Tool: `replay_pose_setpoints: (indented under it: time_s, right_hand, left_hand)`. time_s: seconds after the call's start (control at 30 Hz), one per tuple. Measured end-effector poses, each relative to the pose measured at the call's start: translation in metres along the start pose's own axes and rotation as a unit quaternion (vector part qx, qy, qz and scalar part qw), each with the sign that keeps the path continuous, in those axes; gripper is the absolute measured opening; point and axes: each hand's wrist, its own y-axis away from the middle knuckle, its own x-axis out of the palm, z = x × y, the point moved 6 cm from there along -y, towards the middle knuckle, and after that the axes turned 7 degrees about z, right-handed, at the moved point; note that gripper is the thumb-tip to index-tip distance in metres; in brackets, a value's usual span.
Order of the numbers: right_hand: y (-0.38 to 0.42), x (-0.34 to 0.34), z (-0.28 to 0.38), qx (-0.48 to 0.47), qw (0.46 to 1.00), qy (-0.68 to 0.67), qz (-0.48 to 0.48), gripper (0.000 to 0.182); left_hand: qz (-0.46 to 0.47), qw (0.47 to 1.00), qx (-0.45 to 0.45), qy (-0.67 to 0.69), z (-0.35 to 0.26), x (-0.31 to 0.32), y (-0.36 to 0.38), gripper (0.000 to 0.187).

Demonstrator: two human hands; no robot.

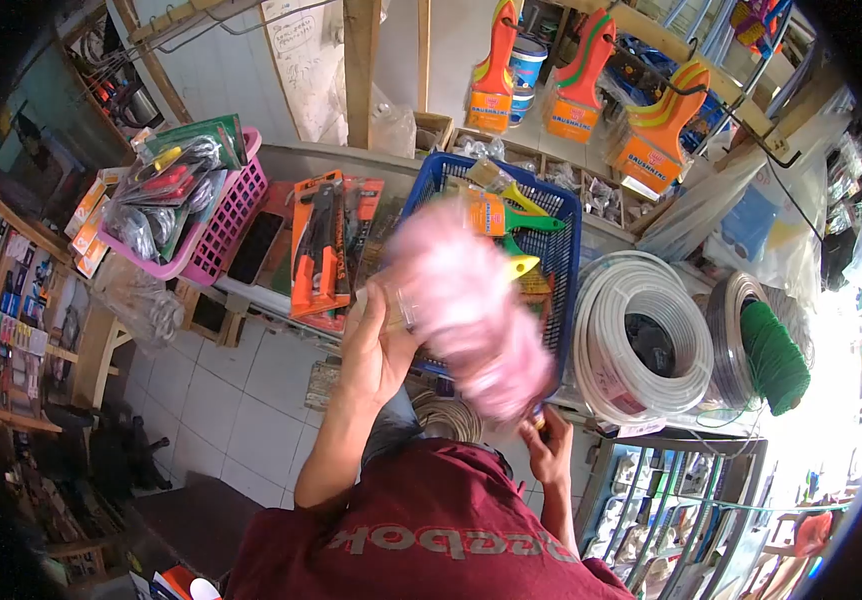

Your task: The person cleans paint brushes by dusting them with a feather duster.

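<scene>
A fluffy pink cloth-like thing (476,300), smeared by motion, hangs over a blue plastic basket (573,240). Its lower right end meets my right hand (549,445), whose fingers are curled round that end. My left hand (376,350) is raised at the basket's left side, thumb up, with a small clear packet (403,308) between thumb and fingers. In the basket lie a green-handled paintbrush (531,218) in orange packaging and a yellow handle end (522,266). The pink thing hides much of the basket.
A pink basket (221,225) of packaged goods, a black phone (256,247) and orange-handled tools (321,250) lie on the counter to the left. White cable coils (641,340) and green cord (776,355) are at right. Packaged brushes (571,90) hang above.
</scene>
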Motion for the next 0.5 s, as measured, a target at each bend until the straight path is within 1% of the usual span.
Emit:
replay_pose_setpoints:
  time_s: [0.03, 0.07, 0.1, 0.17, 0.2, 0.23, 0.27, 0.33, 0.4, 0.43, 0.47, 0.5]
  right_hand:
    - [0.002, -0.002, -0.014, 0.033, 0.995, -0.082, -0.039, 0.021]
    - [0.004, -0.004, -0.028, 0.066, 0.981, -0.164, -0.078, 0.021]
    - [0.005, -0.005, -0.026, 0.075, 0.973, -0.199, -0.089, 0.019]
    - [0.011, 0.0, -0.027, 0.022, 0.977, -0.202, -0.066, 0.019]
    - [0.013, 0.003, -0.026, -0.005, 0.978, -0.202, -0.055, 0.019]
    - [0.012, 0.011, -0.014, -0.011, 0.987, -0.157, 0.012, 0.02]
    - [0.013, 0.018, -0.019, -0.002, 0.996, -0.074, 0.052, 0.022]
    - [0.006, 0.017, -0.005, -0.032, 0.991, 0.099, 0.086, 0.025]
    - [0.001, 0.012, 0.002, 0.004, 1.0, -0.023, -0.009, 0.023]
    - [0.002, 0.01, 0.001, 0.024, 0.995, -0.085, -0.054, 0.022]
    - [0.002, 0.009, -0.016, 0.03, 0.991, -0.113, -0.058, 0.023]
    - [0.005, 0.014, -0.017, -0.001, 0.988, -0.148, -0.041, 0.023]
  left_hand:
    - [0.05, 0.999, -0.008, 0.004, 0.002, -0.005, 0.002, 0.042]
    - [0.051, 0.999, 0.002, 0.016, 0.001, -0.004, 0.002, 0.044]
    - [0.053, 0.998, 0.01, 0.028, 0.001, 0.0, 0.001, 0.045]
    - [0.042, 0.997, 0.025, 0.053, 0.0, 0.003, 0.0, 0.046]
    - [0.068, 0.994, 0.055, -0.065, 0.001, -0.008, 0.001, 0.046]
    - [0.093, 0.975, 0.084, -0.182, 0.0, -0.015, 0.001, 0.046]
    - [0.071, 0.988, 0.069, -0.117, 0.008, -0.026, -0.001, 0.047]
    - [0.02, 0.998, 0.05, 0.018, 0.014, -0.018, -0.008, 0.05]
    - [0.034, 0.998, 0.05, 0.031, 0.003, -0.001, -0.005, 0.056]
    - [0.096, 0.993, 0.063, 0.028, 0.001, 0.001, -0.005, 0.058]
    - [0.081, 0.994, 0.064, 0.02, 0.001, 0.0, -0.004, 0.057]
    - [0.068, 0.995, 0.065, 0.013, 0.001, 0.001, -0.004, 0.057]
